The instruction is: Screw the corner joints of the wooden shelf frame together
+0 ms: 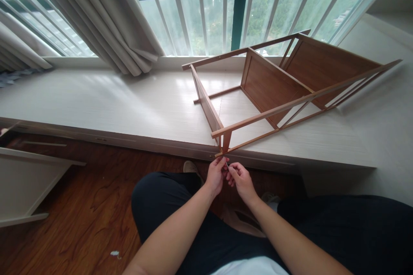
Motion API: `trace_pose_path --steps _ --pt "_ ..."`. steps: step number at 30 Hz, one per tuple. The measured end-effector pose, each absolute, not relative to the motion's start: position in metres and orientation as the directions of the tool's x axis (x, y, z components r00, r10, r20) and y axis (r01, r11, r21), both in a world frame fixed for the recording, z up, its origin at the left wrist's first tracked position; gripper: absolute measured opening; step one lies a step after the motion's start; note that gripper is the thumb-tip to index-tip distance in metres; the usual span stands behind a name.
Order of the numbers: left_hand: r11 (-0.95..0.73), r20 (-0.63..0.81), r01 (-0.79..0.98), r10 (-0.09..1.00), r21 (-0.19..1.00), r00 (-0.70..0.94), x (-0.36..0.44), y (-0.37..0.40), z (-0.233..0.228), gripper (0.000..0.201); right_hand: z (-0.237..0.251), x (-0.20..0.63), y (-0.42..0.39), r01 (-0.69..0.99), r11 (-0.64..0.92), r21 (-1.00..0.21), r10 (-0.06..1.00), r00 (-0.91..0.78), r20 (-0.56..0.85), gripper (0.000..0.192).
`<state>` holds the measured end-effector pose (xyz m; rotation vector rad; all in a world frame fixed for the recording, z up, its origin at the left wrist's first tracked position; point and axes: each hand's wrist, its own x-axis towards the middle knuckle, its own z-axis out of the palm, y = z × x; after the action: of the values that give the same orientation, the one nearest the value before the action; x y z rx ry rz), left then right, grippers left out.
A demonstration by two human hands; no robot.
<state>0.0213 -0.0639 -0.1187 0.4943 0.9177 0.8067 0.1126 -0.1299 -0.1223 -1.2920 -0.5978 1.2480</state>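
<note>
Reddish-brown wood floor (97,210) spreads under a seated person, with a small white scrap (115,253) lying on it to the left. Nearest are the hem of a white shirt (254,266) and dark trousers (155,206), the knees set apart, with a light shoe (191,166) showing past one leg. Between the knees both forearms reach forward and the two hands meet. The right hand (240,178) has its fingers pinched narrow on a thin rod (227,165). The left hand (215,175) is just beside it, its fingers drawn in close; whether they grip anything is too small to tell. Off to the left, a pale board frame (29,180) stands above the floor. Just beyond the fingers is the near corner of a brown wooden rack (274,86), which lies on its side, its panels upright and its long rails slanting away to the right. That corner juts past the front edge of a wide pale window ledge (112,107), which carries the rest of the rack. At the back, a beige curtain (97,13) hangs down to the ledge, and white bars (201,13) cross a green-framed window (213,17) with blurred greenery outside.
</note>
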Motion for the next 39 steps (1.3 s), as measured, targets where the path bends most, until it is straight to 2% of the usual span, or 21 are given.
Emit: trace_pose_path --steps 11,25,29,33,36,39 --pt "0.589 -0.48 -0.424 0.808 0.688 0.342 0.021 -0.064 -0.118 0.038 -0.117 0.11 -0.135 -0.233 -0.158 -0.959 0.916 0.327 -0.231 0.032" --pt "0.597 -0.483 -0.421 0.802 0.683 0.352 0.021 -0.062 -0.122 0.043 -0.118 0.108 -0.133 -0.268 -0.144 -0.953 0.894 0.378 -0.241 0.033" --pt "0.585 -0.485 -0.408 0.81 0.701 0.329 0.021 -0.061 -0.121 0.043 -0.119 0.108 -0.132 -0.352 -0.154 -0.923 0.886 0.364 -0.286 0.037" --pt "0.582 -0.482 -0.404 0.812 0.705 0.329 0.022 -0.061 -0.119 0.041 -0.118 0.108 -0.13 -0.576 -0.193 -0.794 0.865 0.282 -0.415 0.037" --pt "0.568 -0.479 -0.4 0.822 0.719 0.308 0.022 -0.061 -0.118 0.039 -0.114 0.11 -0.128 -0.769 -0.267 -0.581 0.849 0.097 -0.519 0.027" --pt "0.577 -0.496 -0.392 0.817 0.717 0.295 0.022 -0.062 -0.116 0.039 -0.11 0.113 -0.127 -0.838 -0.366 -0.405 0.827 -0.093 -0.554 0.018"
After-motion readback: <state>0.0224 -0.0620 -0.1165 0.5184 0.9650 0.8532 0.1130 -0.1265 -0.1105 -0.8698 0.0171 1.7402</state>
